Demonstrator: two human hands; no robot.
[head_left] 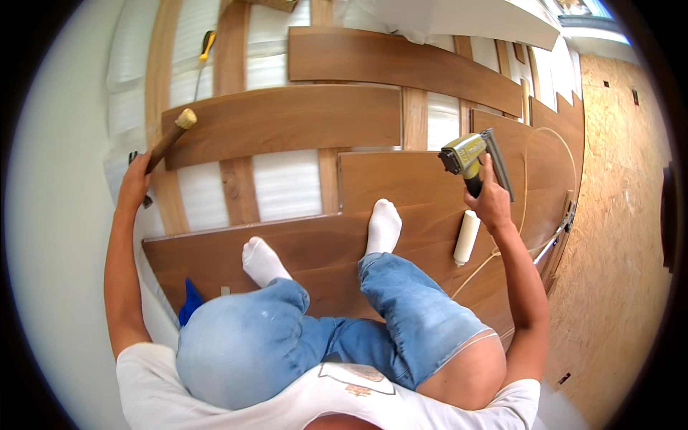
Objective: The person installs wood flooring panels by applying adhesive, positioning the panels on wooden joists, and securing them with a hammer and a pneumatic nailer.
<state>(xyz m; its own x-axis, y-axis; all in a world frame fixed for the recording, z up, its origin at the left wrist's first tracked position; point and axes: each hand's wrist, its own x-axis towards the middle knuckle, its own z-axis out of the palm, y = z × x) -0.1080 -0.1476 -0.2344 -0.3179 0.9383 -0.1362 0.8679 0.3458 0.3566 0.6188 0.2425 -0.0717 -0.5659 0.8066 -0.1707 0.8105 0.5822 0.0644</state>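
Note:
At the left, my left hand (135,179) grips a dark wooden-handled tool (165,143) with a pale tip pointing up-right; dark metal parts show beside the hand. My right hand (489,201) holds an olive-green and grey nail gun (466,150) above brown floor planks (408,183). A white bottle (466,238) lies just left of my right hand, beside a thin tan hose (523,215). Two loose planks, one upper (401,61) and one nearer (279,122), rest across light wooden strips (239,190) with white sheeting (283,186) between them. My socked feet rest on the planks.
A screwdriver (206,46) lies beyond the nearer plank. A pale wall (64,215) runs along the left and an oriented-strand board surface (609,215) along the right. A blue object (192,301) is beside my left leg. A white item (466,18) stands at the top.

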